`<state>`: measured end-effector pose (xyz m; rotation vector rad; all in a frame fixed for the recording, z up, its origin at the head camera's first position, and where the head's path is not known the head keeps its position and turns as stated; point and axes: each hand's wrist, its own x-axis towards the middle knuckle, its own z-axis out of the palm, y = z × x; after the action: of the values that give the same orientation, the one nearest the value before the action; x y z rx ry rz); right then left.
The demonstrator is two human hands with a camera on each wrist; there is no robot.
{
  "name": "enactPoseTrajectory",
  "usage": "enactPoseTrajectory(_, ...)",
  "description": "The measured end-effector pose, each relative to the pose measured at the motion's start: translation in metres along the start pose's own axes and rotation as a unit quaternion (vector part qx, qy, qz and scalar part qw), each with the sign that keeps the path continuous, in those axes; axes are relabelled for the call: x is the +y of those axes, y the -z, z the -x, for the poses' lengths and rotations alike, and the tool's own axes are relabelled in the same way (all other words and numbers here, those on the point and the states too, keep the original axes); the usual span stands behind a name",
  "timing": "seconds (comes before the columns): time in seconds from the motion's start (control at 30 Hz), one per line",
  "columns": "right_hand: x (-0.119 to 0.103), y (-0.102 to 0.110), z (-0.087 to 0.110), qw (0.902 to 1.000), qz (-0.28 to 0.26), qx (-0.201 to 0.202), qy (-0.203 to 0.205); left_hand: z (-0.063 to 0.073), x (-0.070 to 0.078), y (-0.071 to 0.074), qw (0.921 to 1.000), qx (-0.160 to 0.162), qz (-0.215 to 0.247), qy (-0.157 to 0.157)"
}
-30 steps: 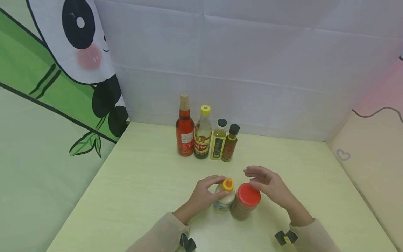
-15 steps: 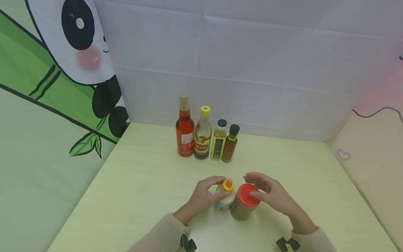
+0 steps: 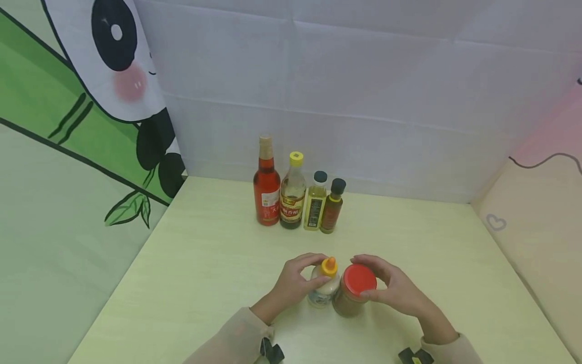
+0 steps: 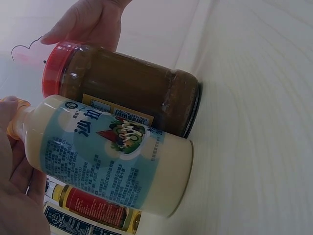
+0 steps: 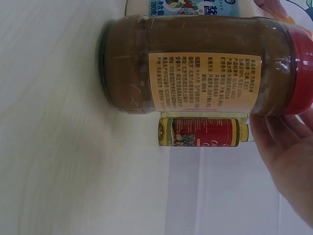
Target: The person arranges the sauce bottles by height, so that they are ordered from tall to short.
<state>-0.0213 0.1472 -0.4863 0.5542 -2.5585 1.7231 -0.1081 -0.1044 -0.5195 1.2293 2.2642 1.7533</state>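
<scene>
My left hand [image 3: 293, 280] grips a salad dressing squeeze bottle [image 3: 322, 296] near its orange nozzle cap, thumb on the near side and fingers behind. The left wrist view shows the bottle's blue label [image 4: 100, 152] with a salad picture. Right beside it stands a jar of brown paste [image 3: 349, 304] with a red lid [image 3: 359, 279]. My right hand [image 3: 395, 288] holds this jar around the lid, thumb in front and fingers at the far side. A tan label [image 5: 205, 81] faces the right wrist camera. Both containers stand upright on the table, side by side.
Toward the back of the table [image 3: 218, 263] stand a tall red bottle [image 3: 267, 194], a yellow-capped sauce bottle [image 3: 292, 205] and two small dark-capped oil bottles, one pale yellow [image 3: 314, 207], one with a red label [image 3: 331, 212]. A white cloth [image 3: 364, 91] hangs behind.
My right hand has come down onto the red-lidded jar, its thumb moving from over the lid to the lid's near side. The left hand and the squeeze bottle have stayed in place.
</scene>
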Motion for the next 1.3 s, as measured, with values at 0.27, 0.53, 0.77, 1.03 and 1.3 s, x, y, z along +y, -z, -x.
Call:
enactPoseTrajectory(0.27, 0.0028, -0.0036, 0.0033, 0.9999, 0.014, 0.002, -0.006, -0.0009, -0.0035, -0.0003, 0.9999, 0.005, -0.008, -0.011)
enactPoseTrajectory(0.53, 0.0062, -0.0050, 0.0058, 0.9996, 0.025, 0.010, 0.007, -0.0014, -0.0042, 0.0002, 0.9999, 0.006, -0.010, -0.005)
enactPoseTrajectory(0.77, 0.0076, -0.0066, 0.0061, 0.9997, 0.016, 0.015, 0.009, -0.0015, -0.0027, 0.0020, 0.9997, 0.001, -0.022, 0.003)
enactPoseTrajectory(1.03, 0.0093, -0.0081, 0.0071, 0.9998, 0.002, 0.018, -0.002, -0.0019, 0.0020, 0.0033, 0.9998, -0.004, -0.015, 0.011)
enactPoseTrajectory(1.3, 0.0080, -0.0094, 0.0073, 0.9996, 0.012, 0.021, -0.014, -0.0032, -0.0003, 0.0052, 0.9998, -0.011, -0.015, -0.002)
